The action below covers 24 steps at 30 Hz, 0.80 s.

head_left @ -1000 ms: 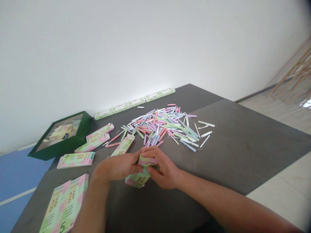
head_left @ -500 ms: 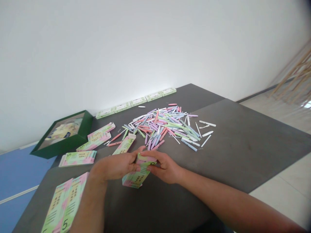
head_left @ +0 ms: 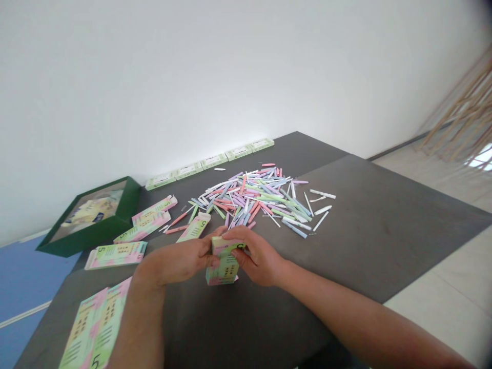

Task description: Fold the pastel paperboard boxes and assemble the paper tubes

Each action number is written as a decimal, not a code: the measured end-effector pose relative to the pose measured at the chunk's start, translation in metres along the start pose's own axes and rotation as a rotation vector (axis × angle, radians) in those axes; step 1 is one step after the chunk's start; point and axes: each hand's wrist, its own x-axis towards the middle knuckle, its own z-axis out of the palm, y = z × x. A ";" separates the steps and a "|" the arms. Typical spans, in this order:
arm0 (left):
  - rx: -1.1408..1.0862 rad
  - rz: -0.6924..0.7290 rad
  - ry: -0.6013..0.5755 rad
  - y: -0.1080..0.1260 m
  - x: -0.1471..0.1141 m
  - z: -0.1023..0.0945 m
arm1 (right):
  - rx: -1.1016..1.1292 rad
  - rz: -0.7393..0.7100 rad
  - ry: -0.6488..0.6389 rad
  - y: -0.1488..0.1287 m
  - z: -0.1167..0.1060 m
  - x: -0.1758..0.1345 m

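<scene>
Between my two hands a small green-and-pink cardboard box [head_left: 223,266] is held nearly upright over the dark table [head_left: 384,225]. My left hand [head_left: 192,259] grips its left side, with the thumb on the front face. My right hand [head_left: 255,256] holds the upper right, fingers over the top edge and thumb on the front near the printed figure. The fingertips behind the box are hidden. Just beyond my left hand lies another box of the same print [head_left: 195,228]. A heap of pastel pens [head_left: 253,197] spreads behind the hands.
A green open carton [head_left: 126,210] with plastic bags stands at the left edge. Several pale green packs [head_left: 213,160] line the wall. More printed boxes lie left: one [head_left: 116,254] by the carton, a pair [head_left: 82,328] near my left forearm. Loose white pens [head_left: 323,195] lie right of the heap.
The box has been turned more upright, and its lower end has moved right. Both hands stay on it. The whole view has shifted slightly.
</scene>
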 end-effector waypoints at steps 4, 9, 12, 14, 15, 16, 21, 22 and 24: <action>-0.015 0.080 -0.003 -0.002 0.004 0.003 | -0.018 -0.067 -0.056 -0.004 -0.009 0.007; -0.031 0.105 -0.018 -0.004 0.002 0.005 | -0.034 -0.054 -0.135 -0.005 -0.015 0.008; -0.039 0.076 -0.040 -0.002 -0.001 0.004 | -0.036 -0.032 -0.130 -0.002 -0.015 0.007; -0.046 0.075 -0.044 -0.002 -0.002 0.003 | -0.039 -0.025 -0.118 0.000 -0.015 0.006; -0.052 0.088 -0.038 -0.002 -0.003 0.004 | -0.040 -0.021 -0.117 0.001 -0.015 0.006; -0.059 0.103 -0.029 -0.003 -0.004 0.004 | -0.040 -0.017 -0.115 0.002 -0.015 0.006; -0.067 0.099 0.051 -0.013 -0.012 0.010 | -0.033 0.008 -0.087 0.003 -0.012 0.005; -0.068 0.085 0.064 -0.015 -0.014 0.011 | -0.034 0.015 -0.082 0.003 -0.011 0.004; -0.066 0.058 0.083 -0.017 -0.018 0.014 | -0.039 0.026 -0.072 0.002 -0.009 0.004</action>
